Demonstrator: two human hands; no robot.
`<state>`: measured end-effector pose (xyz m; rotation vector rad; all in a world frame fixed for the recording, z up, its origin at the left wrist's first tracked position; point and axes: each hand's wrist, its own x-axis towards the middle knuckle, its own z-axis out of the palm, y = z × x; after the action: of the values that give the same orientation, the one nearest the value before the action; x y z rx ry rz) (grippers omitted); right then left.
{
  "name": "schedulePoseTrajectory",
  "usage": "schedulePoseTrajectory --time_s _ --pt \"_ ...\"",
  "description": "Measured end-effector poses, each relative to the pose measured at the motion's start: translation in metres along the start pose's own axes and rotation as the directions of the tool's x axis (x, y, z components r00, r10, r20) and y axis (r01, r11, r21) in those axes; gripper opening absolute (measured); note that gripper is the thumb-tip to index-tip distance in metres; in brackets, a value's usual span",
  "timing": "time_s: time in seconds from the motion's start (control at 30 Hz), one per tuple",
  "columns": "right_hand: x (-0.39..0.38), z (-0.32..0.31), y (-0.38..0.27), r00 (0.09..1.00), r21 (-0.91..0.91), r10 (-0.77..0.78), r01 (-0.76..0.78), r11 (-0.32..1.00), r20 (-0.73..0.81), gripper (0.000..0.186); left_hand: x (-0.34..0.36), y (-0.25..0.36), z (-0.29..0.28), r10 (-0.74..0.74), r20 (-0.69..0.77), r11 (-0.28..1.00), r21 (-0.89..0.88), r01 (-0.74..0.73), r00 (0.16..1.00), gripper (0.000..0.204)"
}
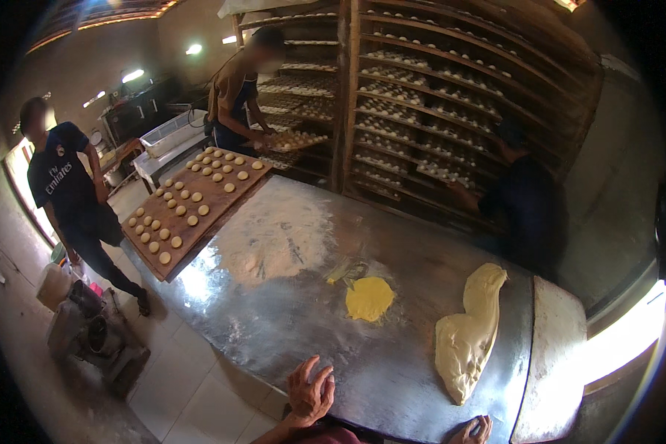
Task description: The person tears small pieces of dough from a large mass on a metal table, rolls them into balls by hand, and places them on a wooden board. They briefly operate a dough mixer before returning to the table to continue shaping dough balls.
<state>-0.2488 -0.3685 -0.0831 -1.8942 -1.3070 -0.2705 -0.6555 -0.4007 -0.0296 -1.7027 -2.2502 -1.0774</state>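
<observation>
My left hand [311, 390] is at the near edge of the metal-topped table [392, 377], fingers bent but apart, with nothing in it. Farther right along that edge rests my right hand [472, 431], partly cut off by the frame; its fingers are loosely bent and I see nothing held. A long, folded lump of pale dough [470, 333] lies beyond my right hand. Toward the table's middle is a flat yellow patch [369, 299], perhaps fat or batter, with a smeared scraping [343, 272] beside it. White flour [277, 233] is spread across the far left part.
A wooden board [209, 194] with several round dough pieces lies at the table's far left end. Tall racks [429, 96] of filled trays stand behind. One person [233, 100] holds a tray, another [522, 196] works at the right rack, and a third [70, 174] stands left.
</observation>
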Motion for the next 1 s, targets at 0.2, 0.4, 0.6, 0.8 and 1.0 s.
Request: schedulePoseTrajectory --time_s 0.2,0.4,0.6,0.8,1.0 --pt "-0.001 0.0 0.002 0.999 -0.053 0.006 -0.003 0.999 0.044 0.025 0.0 0.001 0.001 -0.029 -0.005 1.0 -0.005 0.029 1.0 0.029" --pt "0.0 0.001 0.007 0.999 -0.024 0.015 -0.014 1.0 0.04 0.023 -0.001 0.0 0.004 -0.042 -0.019 0.999 -0.035 0.042 0.999 0.029" --pt "0.002 0.0 0.002 0.998 -0.06 -0.057 0.056 0.997 -0.004 0.018 0.0 -0.002 0.005 -0.031 0.022 0.996 -0.078 0.032 0.999 0.029" --pt "0.0 0.002 0.002 1.0 -0.047 -0.014 0.014 0.999 -0.001 0.019 0.002 -0.001 0.003 -0.012 0.027 0.997 -0.076 0.014 1.0 0.027" --pt "0.001 0.005 0.011 0.998 -0.063 -0.052 0.05 0.997 -0.025 0.022 0.001 0.001 0.004 -0.026 -0.025 0.988 -0.155 0.022 0.999 0.025"
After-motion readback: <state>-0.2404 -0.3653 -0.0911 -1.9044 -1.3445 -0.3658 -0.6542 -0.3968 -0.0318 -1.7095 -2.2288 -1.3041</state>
